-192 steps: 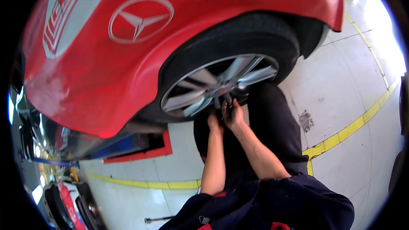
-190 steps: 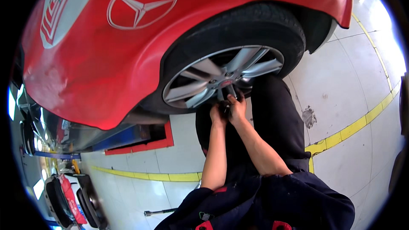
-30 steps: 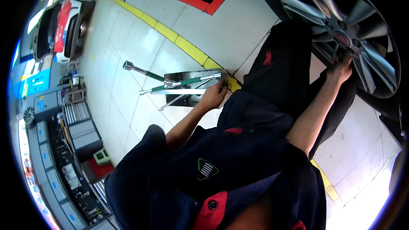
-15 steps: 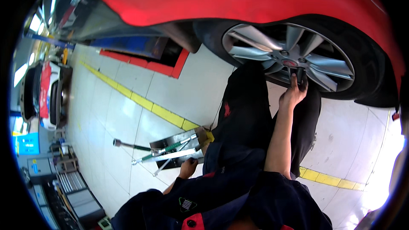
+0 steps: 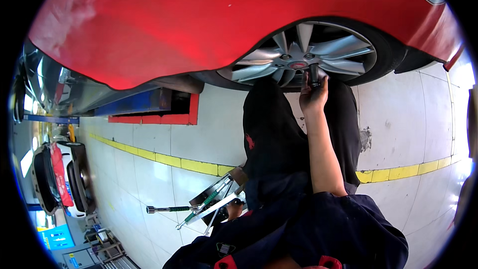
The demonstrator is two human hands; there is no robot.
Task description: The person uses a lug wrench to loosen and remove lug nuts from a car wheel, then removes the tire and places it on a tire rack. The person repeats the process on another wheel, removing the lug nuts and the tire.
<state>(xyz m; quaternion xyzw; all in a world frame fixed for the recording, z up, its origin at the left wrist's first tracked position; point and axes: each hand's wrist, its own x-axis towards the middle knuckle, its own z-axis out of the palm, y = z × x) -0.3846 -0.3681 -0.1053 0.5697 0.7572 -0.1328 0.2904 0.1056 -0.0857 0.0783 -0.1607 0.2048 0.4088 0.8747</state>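
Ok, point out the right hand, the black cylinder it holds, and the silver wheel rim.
Right hand (image 5: 313, 98), head view: on the middle of the hand.
Black cylinder (image 5: 314, 74), head view: on its side, near the middle.
Silver wheel rim (image 5: 343, 46), head view: on an upper-right spoke.

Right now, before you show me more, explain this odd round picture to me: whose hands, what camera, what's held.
No machine here: these are a person's own bare hands, seen from a wide camera worn on the head, looking down; its lens bends straight edges. The right hand holds a dark cylindrical piece at the wheel. On the pale floor, tools with green grips lie across a metal tray. The left hand is beside it; whether it holds anything is unclear.
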